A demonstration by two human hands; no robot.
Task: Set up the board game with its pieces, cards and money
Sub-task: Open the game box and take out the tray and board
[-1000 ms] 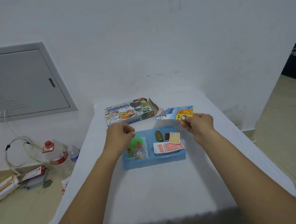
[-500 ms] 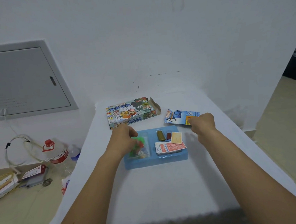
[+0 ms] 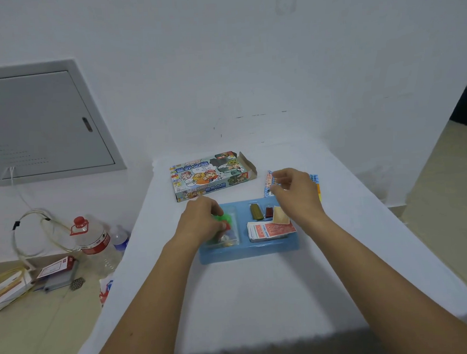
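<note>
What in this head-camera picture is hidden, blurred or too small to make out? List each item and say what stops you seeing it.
- Bag of pieces, head view: mostly covered by the left hand; pieces cannot be counted.
- Folded board: its middle is hidden behind the right hand.
- Money: print too small and blurred to read fully.
- Box: the open end faces away, so its inside is unseen.

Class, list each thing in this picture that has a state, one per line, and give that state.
game box: end flap open, lying flat
folded board: still folded, on table
blue tray: still holds pieces and money
left hand: grips bag of pieces
right hand: loosely curled, holding nothing
bottle: capped
</note>
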